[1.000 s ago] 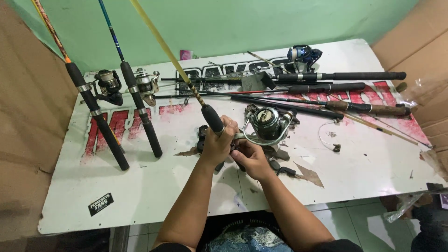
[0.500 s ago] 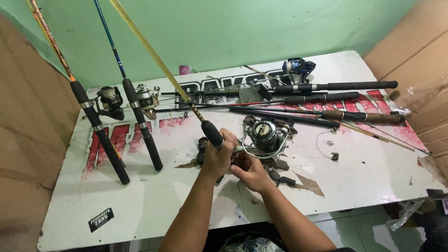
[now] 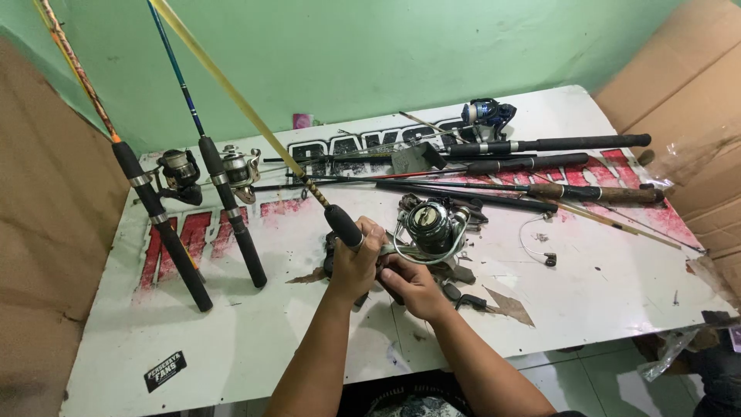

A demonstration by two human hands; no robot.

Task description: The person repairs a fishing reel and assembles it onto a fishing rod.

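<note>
At centre of the surface (image 3: 231, 340), both hands work on one rod. Left hand (image 3: 353, 266) is closed around the dark grip of the yellow rod (image 3: 231, 96), which slants up and away to the left. Right hand (image 3: 413, 286) is curled at the reel seat just below, fingers pinching a small part I can't make out. Silver reel (image 3: 432, 224) sits right beside the hands, its foot at the seat; whether it's locked in is hidden by the fingers.

Progress, as a judgement: reel looks seated or close to it, fastening unfinished. Two other rods (image 3: 193, 224) stand at left, leaning on the wall with reels already fitted. More rods lie in a pile (image 3: 540, 166) at the back right, one with a blue reel (image 3: 486, 116).

Versus a second ago: hands in the same grip, same spot on the rod. Rod angle and reel position are barely changed. Apparent shift comes mostly from the camera tilting; nothing on the surface has been added or removed.
</note>
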